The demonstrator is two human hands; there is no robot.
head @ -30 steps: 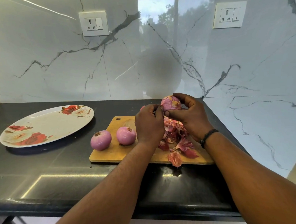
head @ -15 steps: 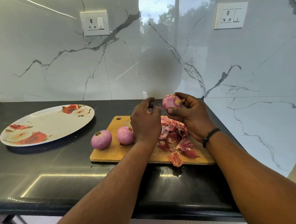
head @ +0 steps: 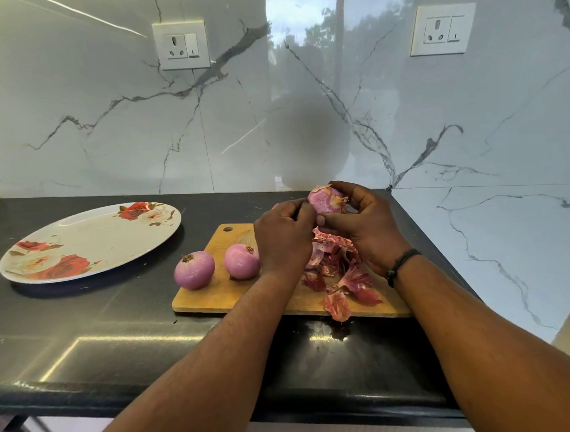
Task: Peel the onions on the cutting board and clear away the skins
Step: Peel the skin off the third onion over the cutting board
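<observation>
A flowered plate (head: 86, 243) sits left on the dark counter (head: 82, 331). On the cutting board (head: 221, 294) rest two peeled onions (head: 194, 270) — just beside them, the left hand (head: 283, 239) pinches at a third onion (head: 326, 200), gripped by the right hand's (head: 365, 227) curled fingers above the skins (head: 338, 272).

A flowered plate (head: 89, 241) rests on the dark counter (head: 65, 325) below two wall sockets (head: 181, 45).
</observation>
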